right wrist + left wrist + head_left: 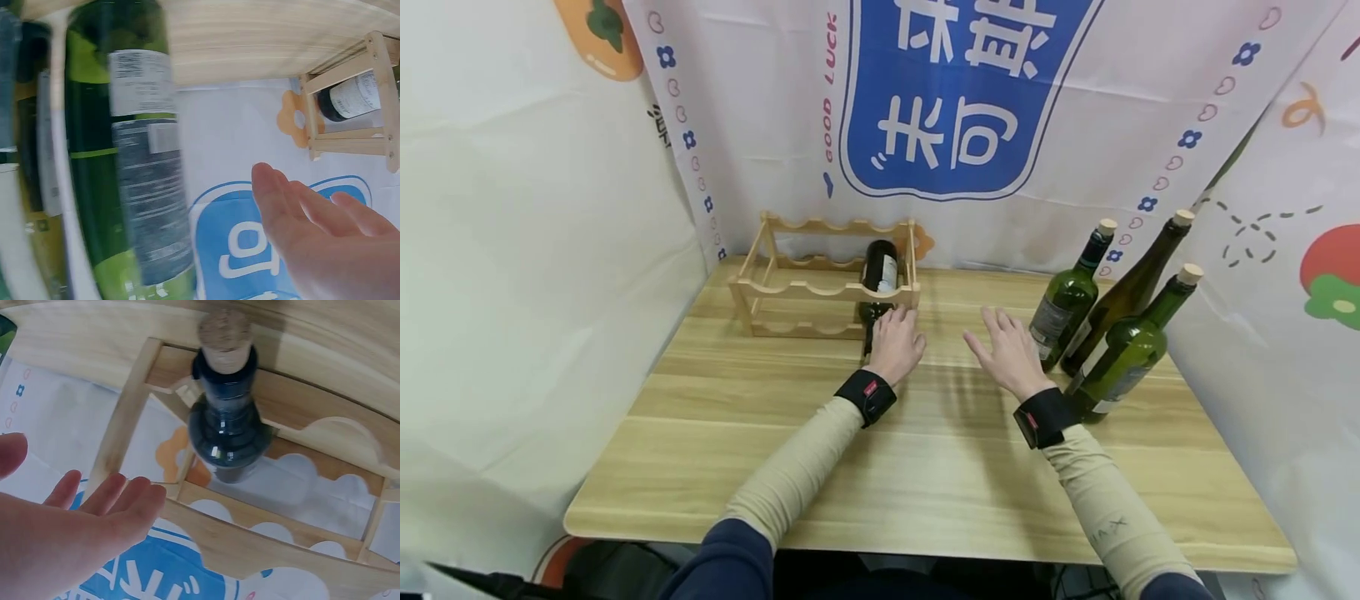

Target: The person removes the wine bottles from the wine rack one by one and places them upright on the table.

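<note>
Head view shows both hands flat-fingered and holding nothing, set apart above the wooden table (925,467). Left hand (897,342) hovers just in front of the dark bottle (878,279) lying in the rightmost slot of the wooden rack (820,287), its corked neck pointing toward the fingers. Right hand (1009,354) spreads its fingers just left of three green bottles (1101,321) standing close together.

Risk, as I judge it: the upright bottles are crowded and near the table's right side, so a careless sideways reach by the right hand could knock one into its neighbours. A nudge from the left hand could also shift the light rack.
</note>
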Demonstrator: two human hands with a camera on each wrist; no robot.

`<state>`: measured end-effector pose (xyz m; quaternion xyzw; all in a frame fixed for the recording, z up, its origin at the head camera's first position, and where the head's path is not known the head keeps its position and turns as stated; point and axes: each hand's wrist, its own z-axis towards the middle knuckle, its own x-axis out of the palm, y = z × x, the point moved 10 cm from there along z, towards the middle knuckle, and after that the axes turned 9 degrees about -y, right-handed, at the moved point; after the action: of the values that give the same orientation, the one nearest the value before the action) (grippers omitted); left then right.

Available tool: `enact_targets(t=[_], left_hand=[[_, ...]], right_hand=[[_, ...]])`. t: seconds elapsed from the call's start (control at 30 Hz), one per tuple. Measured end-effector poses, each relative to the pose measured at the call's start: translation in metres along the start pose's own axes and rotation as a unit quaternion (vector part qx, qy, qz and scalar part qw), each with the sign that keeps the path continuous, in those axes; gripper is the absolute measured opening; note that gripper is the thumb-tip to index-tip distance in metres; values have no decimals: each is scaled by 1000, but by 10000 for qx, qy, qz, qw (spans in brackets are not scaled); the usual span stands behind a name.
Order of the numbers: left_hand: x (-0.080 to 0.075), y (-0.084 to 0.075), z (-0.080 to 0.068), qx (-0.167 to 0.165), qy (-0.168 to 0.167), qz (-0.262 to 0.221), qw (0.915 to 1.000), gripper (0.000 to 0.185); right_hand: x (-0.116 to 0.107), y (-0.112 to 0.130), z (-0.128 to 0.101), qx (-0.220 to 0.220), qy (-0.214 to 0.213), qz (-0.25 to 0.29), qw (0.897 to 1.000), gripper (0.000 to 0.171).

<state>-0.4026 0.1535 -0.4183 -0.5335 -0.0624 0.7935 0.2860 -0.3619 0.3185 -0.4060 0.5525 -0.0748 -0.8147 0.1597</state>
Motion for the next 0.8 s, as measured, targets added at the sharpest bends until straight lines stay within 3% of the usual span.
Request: enact_targets(t=[0.2, 0.5, 0.6, 0.8], left_hand=[[2, 20, -2, -389, -67, 306, 9988, 31], [21, 55, 4, -1562, 270, 453, 9863, 35], [28, 64, 5, -1930, 333, 470, 9795, 41], [36, 88, 3, -2381, 120, 531, 9697, 45]], right_hand=[[15, 30, 18, -396, 80, 137, 9991, 64], [46, 80, 63, -1023, -113, 284, 9943, 56], [50, 89, 74, -1163, -556, 437, 9907, 49], [48, 95, 79, -1211, -1393, 706, 9803, 36]])
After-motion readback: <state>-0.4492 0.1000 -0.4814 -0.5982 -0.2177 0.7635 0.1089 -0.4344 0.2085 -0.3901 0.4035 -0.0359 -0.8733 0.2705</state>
